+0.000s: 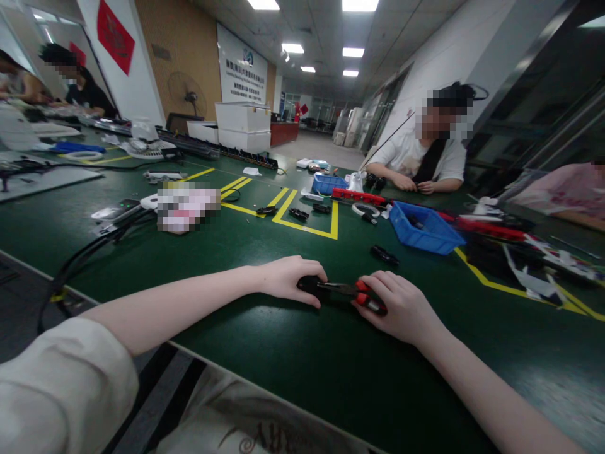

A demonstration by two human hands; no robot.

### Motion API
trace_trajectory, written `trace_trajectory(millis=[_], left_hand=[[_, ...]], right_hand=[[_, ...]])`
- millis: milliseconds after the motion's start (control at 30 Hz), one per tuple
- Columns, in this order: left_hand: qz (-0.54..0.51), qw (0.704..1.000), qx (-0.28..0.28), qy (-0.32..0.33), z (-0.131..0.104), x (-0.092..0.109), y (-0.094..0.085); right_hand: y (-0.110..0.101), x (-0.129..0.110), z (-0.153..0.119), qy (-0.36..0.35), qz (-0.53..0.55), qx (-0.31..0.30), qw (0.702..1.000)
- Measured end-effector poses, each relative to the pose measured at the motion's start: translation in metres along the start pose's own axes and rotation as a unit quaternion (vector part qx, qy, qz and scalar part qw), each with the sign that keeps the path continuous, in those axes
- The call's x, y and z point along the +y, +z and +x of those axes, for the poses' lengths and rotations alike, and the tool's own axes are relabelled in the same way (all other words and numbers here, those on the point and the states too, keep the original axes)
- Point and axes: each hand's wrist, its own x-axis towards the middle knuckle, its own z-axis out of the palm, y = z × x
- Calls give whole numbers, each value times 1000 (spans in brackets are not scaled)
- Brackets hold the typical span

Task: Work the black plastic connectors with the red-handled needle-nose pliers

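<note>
Over the near middle of the green table (pixel 283 353), my left hand (pixel 287 277) is closed on a small black part (pixel 309 285), its thumb below and fingers above. The part's exact kind is too dark to make out. From the right, my right hand (pixel 397 302) grips red-and-black handled pliers (pixel 371 301) whose metal jaws point left. Their tip meets the right end of the black part; whether the jaws clamp it I cannot tell. A similar black piece (pixel 384 255) lies on the table beyond my right hand.
Ahead, several small black parts (pixel 299 214) lie near yellow tape lines (pixel 307 232). A blue bin (pixel 423 228) stands at the right, a smaller blue bin (pixel 329 183) farther back. Black cables (pixel 99 236) run over the left edge. A co-worker (pixel 430 145) sits across the table.
</note>
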Motion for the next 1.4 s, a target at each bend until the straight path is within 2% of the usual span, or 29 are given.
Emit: trace_trajectory(millis=[400,600,833,1033,1400], left_hand=[[-20,1000,-1,-18,-1,4,-2],[-8,1000,7,-12,-2,5,-2],[23,1000,11,3,-1,5,-1],[26,1000,10,-2,-1,7,-2],[26,999,12,-16,-1,8,-2]], right_hand=[[-2,-2,0,-12,-24,5,1000],[-2,-2,-1,18,11,-18,1000],[0,1,-4,26,27,-7,999],[4,3,-5,7,-25,30,999],[1,5,-5,-17,-90,50,995]])
